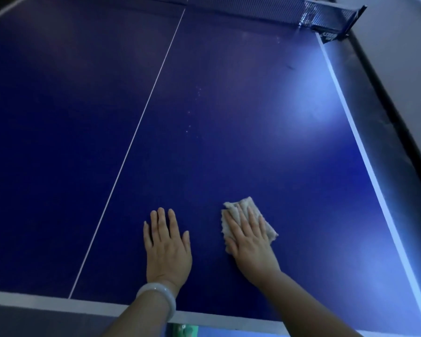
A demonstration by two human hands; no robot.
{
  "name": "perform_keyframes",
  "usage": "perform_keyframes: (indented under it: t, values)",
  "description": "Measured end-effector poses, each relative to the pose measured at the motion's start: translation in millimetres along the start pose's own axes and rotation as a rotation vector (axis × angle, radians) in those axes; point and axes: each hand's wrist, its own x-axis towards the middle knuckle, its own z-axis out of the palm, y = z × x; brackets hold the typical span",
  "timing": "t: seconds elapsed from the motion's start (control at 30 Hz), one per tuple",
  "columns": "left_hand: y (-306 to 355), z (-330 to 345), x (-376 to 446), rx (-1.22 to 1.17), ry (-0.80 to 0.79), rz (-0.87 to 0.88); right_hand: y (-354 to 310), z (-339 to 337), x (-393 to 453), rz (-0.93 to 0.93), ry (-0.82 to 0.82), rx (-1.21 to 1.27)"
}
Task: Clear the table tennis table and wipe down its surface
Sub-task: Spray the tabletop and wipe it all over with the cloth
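The blue table tennis table [229, 105] fills the view, with a white centre line running from near left to far middle. My right hand [250, 242] lies flat on a folded beige cloth [247, 205] and presses it onto the surface near the front edge. My left hand [167, 246] rests flat on the bare table beside it, fingers spread, holding nothing; a pale bangle circles its wrist. Small whitish specks dot the surface farther ahead.
The dark net [321, 13] and its clamp post stand at the far right corner. The table's white right edge line [365, 154] runs diagonally, with a dark strip and grey floor beyond. The white front edge [58, 302] lies just under my forearms.
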Motion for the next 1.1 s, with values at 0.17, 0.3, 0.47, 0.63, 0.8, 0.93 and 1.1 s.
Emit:
perform_keyframes:
  t: [0.17, 0.3, 0.47, 0.63, 0.8, 0.93, 1.1]
  values:
    - [-1.0, 0.1, -3.7, 0.024, 0.022, 0.013, 69.7, -4.3, -71.2, 0.323, 0.013, 0.055]
    - [19.2, -2.9, -3.9, -0.035, 0.044, -0.041, 110.8, -5.3, -119.3, 0.440, 0.013, 0.079]
    - [148.6, 2.3, -45.2, -0.206, 0.012, 0.079, 137.4, -10.8, -142.8, 0.291, 0.006, 0.053]
    - [260.8, 30.5, -89.1, -0.130, -0.092, -0.051, 196.9, -5.1, -201.0, 0.157, 0.097, 0.000]
    - [275.3, 45.5, -90.6, -0.012, 0.016, -0.125, 267.6, 4.1, -243.2, -0.002, 0.213, -0.113]
    - [278.4, 46.7, -90.5, 0.020, -0.009, -0.134, 296.4, 0.2, -234.2, -0.197, 0.163, -0.115]
    - [278.6, 48.8, -90.3, 0.047, -0.005, -0.143, 346.2, -14.8, -179.3, -0.326, 0.074, -0.127]
